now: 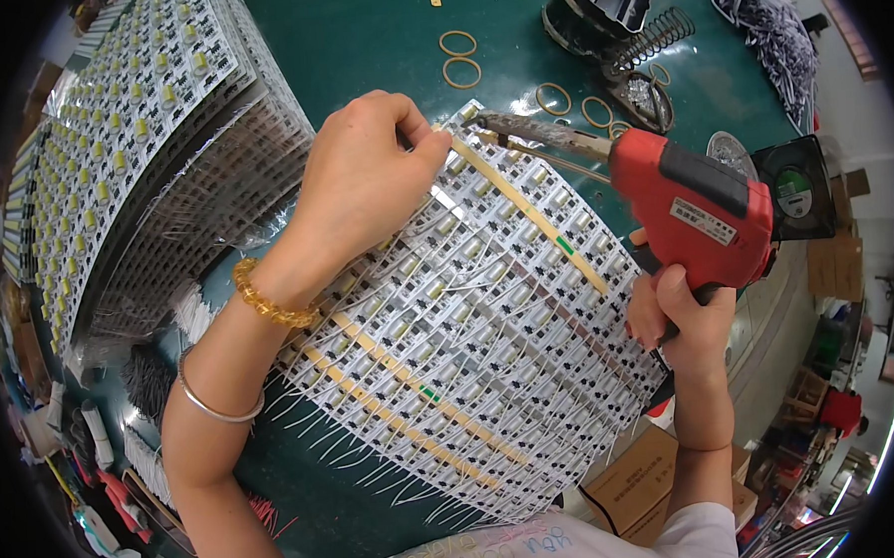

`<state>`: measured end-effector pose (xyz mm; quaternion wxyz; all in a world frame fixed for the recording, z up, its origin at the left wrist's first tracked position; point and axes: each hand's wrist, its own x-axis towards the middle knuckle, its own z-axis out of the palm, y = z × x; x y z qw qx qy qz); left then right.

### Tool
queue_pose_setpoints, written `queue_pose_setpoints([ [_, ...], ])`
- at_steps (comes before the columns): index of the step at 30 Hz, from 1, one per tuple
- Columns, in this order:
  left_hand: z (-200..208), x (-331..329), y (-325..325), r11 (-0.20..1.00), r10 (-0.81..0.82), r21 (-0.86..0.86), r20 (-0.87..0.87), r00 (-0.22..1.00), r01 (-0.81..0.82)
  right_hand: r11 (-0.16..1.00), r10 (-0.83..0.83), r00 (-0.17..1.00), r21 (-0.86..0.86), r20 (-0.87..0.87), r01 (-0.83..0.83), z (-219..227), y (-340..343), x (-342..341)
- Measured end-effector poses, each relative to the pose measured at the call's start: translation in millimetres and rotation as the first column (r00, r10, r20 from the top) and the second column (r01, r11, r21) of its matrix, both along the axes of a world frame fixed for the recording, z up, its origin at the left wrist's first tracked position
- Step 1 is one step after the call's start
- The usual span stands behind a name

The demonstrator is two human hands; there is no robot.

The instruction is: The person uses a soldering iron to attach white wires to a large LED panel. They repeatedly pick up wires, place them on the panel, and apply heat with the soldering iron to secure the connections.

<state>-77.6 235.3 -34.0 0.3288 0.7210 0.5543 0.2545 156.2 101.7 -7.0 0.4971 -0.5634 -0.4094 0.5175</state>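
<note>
A large panel of small white circuit boards (490, 349) lies before me, with many thin white wires trailing toward its near left edge. My right hand (683, 314) grips the handle of a red soldering gun (698, 203). The gun's dark metal tip reaches left to the panel's far edge, close to my left fingers. My left hand (377, 167) is closed in a pinch there, at the far end of a yellow strip (529, 214). What lies between thumb and forefinger is too small to tell. Two more yellow strips (401, 374) lie across the panel's left part.
Tall stacked circuit board panels (122, 144) stand at the left. Rubber bands (461, 73) lie on the green table (377, 43). Farther right are a black stand with a coiled spring (661, 35), a bundle of grey wires (766, 36) and a black fan-like box (794, 189). Cardboard boxes (635, 480) sit below.
</note>
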Motion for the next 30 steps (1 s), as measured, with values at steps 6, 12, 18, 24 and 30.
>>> queue_pose_setpoints([
  [6, -1, 1, 0, 1.000, 0.000, 0.017, -0.001, 1.000, 0.000, 0.998, 0.046, 0.998, 0.039, -0.043, -0.044, 4, 2, 2],
  [12, -2, 1, -1, 1.000, 0.001, 0.022, 0.002, 1.000, -0.001, 0.998, 0.030, 0.999, 0.062, -0.041, -0.028, 6, 0, 0],
  [18, -2, -2, -2, 1.000, 0.012, 0.014, 0.009, 1.000, -0.012, 0.988, -0.028, 0.993, 0.154, 0.111, 0.011, 15, -1, -4],
  [24, 10, -6, -1, 0.988, 0.105, 0.090, 0.184, 0.977, -0.123, 0.950, -0.124, 0.986, 0.300, 0.109, 0.086, 32, -18, 6],
  [30, 24, 4, -10, 0.987, -0.005, 0.160, 0.123, 0.992, -0.015, 0.948, -0.155, 0.977, 0.301, 0.148, 0.105, 39, -27, 6],
])
